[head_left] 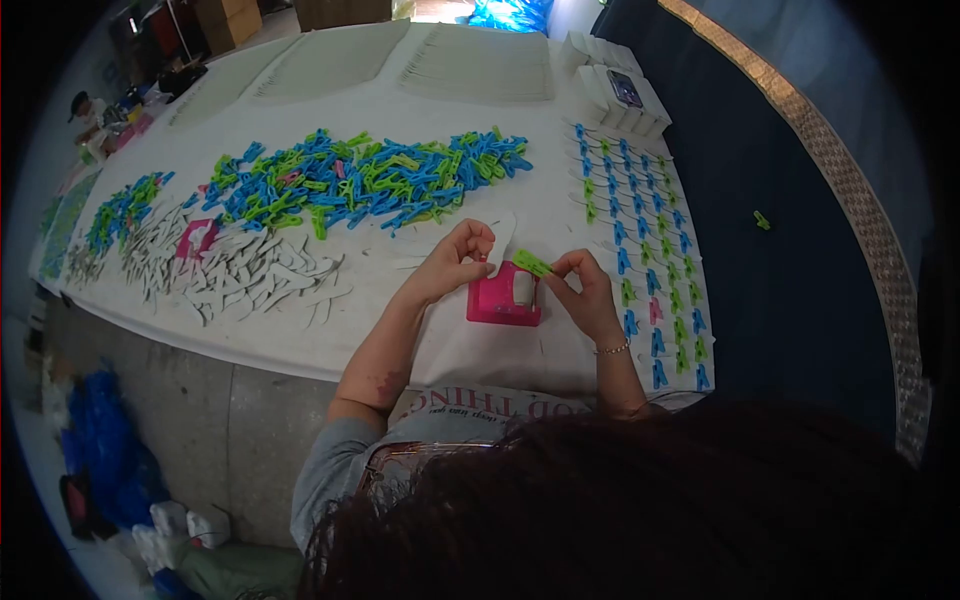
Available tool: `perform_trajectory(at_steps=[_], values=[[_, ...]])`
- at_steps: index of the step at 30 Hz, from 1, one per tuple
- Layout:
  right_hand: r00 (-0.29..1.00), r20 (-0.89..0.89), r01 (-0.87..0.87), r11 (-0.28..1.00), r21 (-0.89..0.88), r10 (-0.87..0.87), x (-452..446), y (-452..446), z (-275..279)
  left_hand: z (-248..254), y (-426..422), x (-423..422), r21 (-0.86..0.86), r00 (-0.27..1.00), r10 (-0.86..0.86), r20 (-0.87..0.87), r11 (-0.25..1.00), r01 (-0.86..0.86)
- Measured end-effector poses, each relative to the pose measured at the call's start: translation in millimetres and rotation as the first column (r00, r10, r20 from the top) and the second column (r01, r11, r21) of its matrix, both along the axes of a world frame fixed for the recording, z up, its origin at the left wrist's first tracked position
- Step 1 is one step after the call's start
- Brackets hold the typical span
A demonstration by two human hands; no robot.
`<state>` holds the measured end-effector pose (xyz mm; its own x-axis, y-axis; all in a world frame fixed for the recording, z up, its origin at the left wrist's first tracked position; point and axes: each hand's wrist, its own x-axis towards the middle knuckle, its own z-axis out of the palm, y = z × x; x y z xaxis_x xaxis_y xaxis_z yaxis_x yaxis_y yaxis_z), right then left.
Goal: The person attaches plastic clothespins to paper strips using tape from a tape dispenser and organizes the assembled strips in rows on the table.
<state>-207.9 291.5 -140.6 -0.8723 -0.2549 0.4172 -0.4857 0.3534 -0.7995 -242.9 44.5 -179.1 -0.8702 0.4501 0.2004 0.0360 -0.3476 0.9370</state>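
A bright pink block-shaped holder (490, 303) with a pale rounded piece (523, 288) on its top stands on the table in front of me. My right hand (585, 290) pinches a green clothespin (531, 263) just above the holder's far edge. On the other side, my left hand (455, 265) has its fingers closed on a thin white strip (506, 232) that points away from me. Where the strip's near end meets the clothespin, I cannot make out whether they touch.
A heap of blue and green clothespins (340, 180) lies beyond my left hand, with tangled white strips (230, 265) nearer. Rows of clothespins (645, 260) line the right side. A phone (625, 89) rests on white stacks (640, 118). Another person (95, 125) is at far left.
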Motion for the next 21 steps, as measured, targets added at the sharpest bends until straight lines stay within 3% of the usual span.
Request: perform_trajectory(at_steps=[6, 15, 18, 20, 21], values=[[0.997, 0.074, -0.027, 0.999, -0.02, 0.029, 11, -4, -2, 5, 4, 5, -0.126, 0.998, -0.028, -0.055, 0.992, 0.02], [0.998, 0.064, -0.022, 1.0, 0.005, 0.021, 10, -10, 2, 7, 7, 8, -0.091, 0.997, -0.061, -0.039, 0.994, 0.057], [0.999, -0.015, 0.036, 0.992, 0.118, -0.035, 10, -11, 5, 5, 7, 7, -0.075, 0.999, -0.028, -0.039, 0.997, 0.025], [0.853, -0.522, 0.215, 0.923, 0.319, -0.018, 12, -14, 8, 4, 7, 8, -0.087, 0.999, -0.018, -0.047, 0.996, 0.014], [0.853, -0.519, 0.244, 0.916, 0.318, -0.046, 15, -14, 10, 3, 9, 8, -0.095, 0.998, 0.0, -0.056, 0.995, -0.005]])
